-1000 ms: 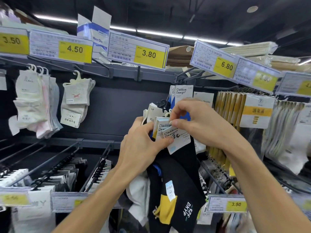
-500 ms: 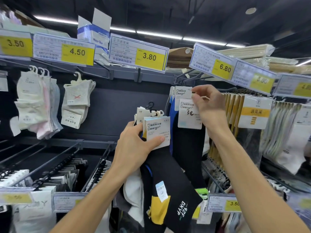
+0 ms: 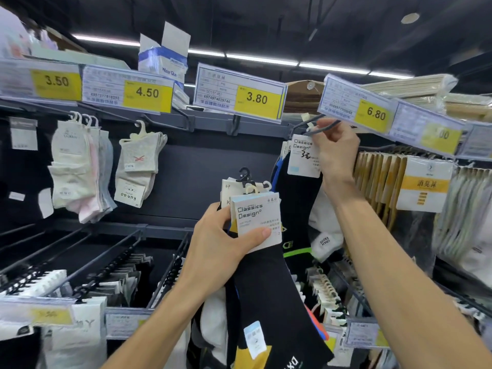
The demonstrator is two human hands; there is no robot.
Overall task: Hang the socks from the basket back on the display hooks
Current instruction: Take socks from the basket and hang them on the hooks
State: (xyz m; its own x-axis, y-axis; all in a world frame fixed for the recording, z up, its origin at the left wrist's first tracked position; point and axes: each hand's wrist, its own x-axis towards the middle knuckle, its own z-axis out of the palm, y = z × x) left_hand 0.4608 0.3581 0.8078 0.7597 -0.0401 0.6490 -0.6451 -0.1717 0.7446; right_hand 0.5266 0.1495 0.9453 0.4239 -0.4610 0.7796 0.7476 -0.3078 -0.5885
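- Far to the left of both sets of fingers, white and pink socks (image 3: 76, 169) hang in a row under the 3.50 price tag (image 3: 56, 81).
- Just right of them, a grey pair (image 3: 138, 166) hangs alone below the 4.50 price tag (image 3: 147, 93), well apart from the left fingers.
- Below and left of the left fingers, lower rails (image 3: 111, 259) carry packed socks in rows.
- The left hand (image 3: 218, 251) has its fingers clenched round a bundle of socks (image 3: 255, 222). The thumb lies across the front of the white card and the other fingers are behind it. Small plastic hangers stick up above the fingers, and a black sock with a yellow patch hangs down below them.
- The 3.80 price tag (image 3: 257, 98) sits well above the left fingers.
- The right hand (image 3: 336, 155) is raised, up and to the right of the left. Its fingers pinch the top of a black pair of socks (image 3: 303, 155) at the small white hanger, right at the tip of the display hook (image 3: 327, 125).
- I cannot tell whether the hanger is on the wire. The card hangs just below the fingertips.
- The 6.80 price tag (image 3: 376, 113) is just above and right of the right fingers.
- Tan packs (image 3: 378, 182) hang right of the right wrist.
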